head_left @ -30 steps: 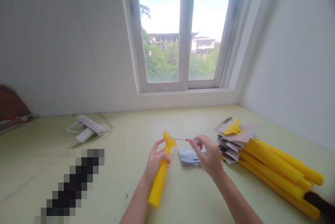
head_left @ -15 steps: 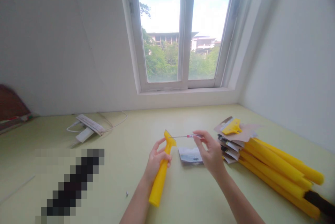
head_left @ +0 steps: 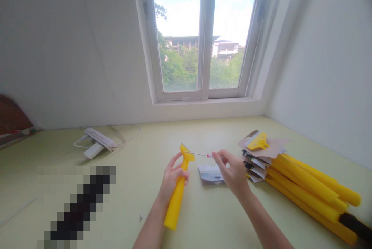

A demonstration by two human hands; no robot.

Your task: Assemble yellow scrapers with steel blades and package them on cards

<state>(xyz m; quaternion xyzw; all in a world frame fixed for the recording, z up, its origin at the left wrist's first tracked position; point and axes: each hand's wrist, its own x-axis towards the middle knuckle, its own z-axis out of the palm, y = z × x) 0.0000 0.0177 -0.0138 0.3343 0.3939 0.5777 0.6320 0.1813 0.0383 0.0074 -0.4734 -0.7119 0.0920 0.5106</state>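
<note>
My left hand (head_left: 174,177) is wrapped round the yellow handle of a scraper (head_left: 174,208), its head tilted up and away from me. Between the fingers of my right hand (head_left: 232,169) is a screwdriver (head_left: 200,154) with a thin metal shaft and a reddish clear handle, mostly covered by the fingers. The shaft points left, and its tip meets the scraper head (head_left: 186,153). Whether a screw sits under the tip is too small to tell. Behind the right hand lies a flat plastic packet (head_left: 209,174). A small screw (head_left: 141,216) rests left of my left forearm.
Several yellow handles (head_left: 308,187) are stacked at the right, with packaged scraper heads (head_left: 258,141) at their far end. A power strip (head_left: 100,138) with a white plug and cables lies at the back left. A pixelated dark object (head_left: 84,202) is at the left. Behind the table (head_left: 116,191) is a window.
My right hand has turned and its fingers have closed further over the screwdriver handle, which dips slightly at that end. The scraper head has shifted slightly left.
</note>
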